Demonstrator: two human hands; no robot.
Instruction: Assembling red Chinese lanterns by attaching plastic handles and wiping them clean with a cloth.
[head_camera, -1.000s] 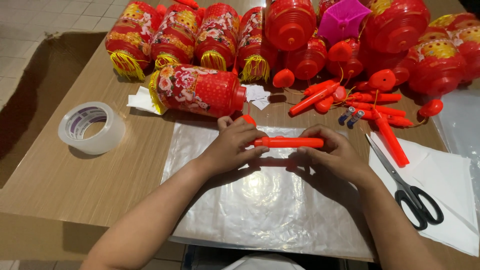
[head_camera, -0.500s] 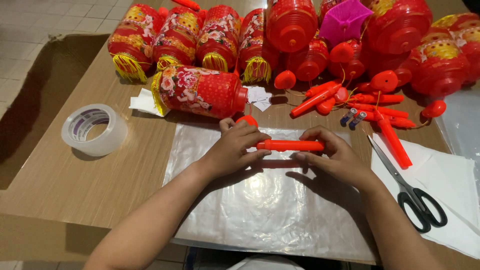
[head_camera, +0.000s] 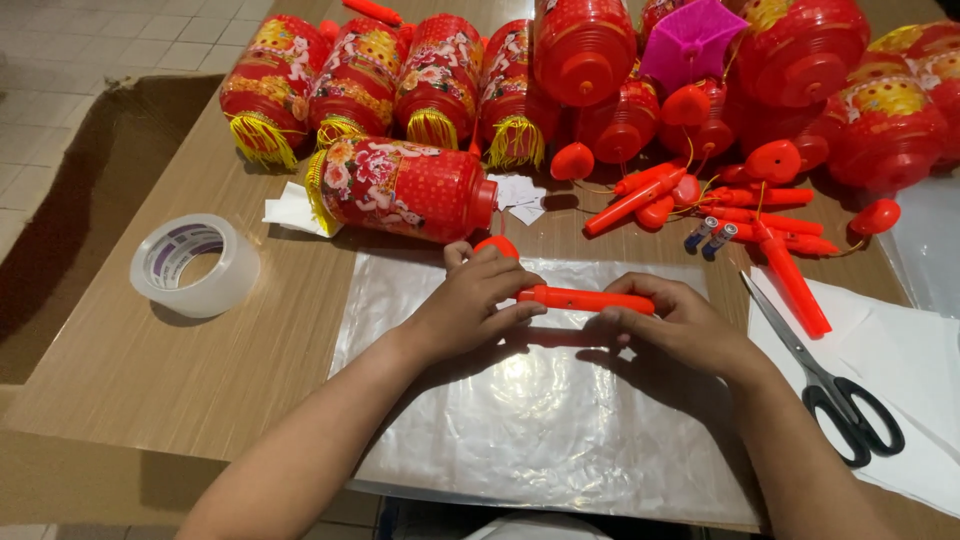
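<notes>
Orange-red plastic is what I am looking at from the head camera: a slim lantern handle stick (head_camera: 588, 298), lying level just above a clear plastic sheet (head_camera: 540, 420) spread on the brown table (head_camera: 150, 380). The left hand (head_camera: 470, 305) is closing its fingers around the stick's left end, beside a small round red cap (head_camera: 497, 245), and the right hand (head_camera: 675, 325) is pinching the right end between thumb and fingers, so both hands are curled shut on it with only the middle showing.

I am judging the stick to be light, stiff and hollow, smooth enough to twist in the fingers, so holding it near both ends looks sound.

A red lantern with yellow tassels (head_camera: 400, 188) is lying on its side just beyond the hands. A roll of clear tape (head_camera: 193, 265) is sitting well to the left, black-handled scissors (head_camera: 830, 380) to the right on white paper (head_camera: 900, 360), and more orange sticks (head_camera: 740, 205) are piling up behind.
</notes>
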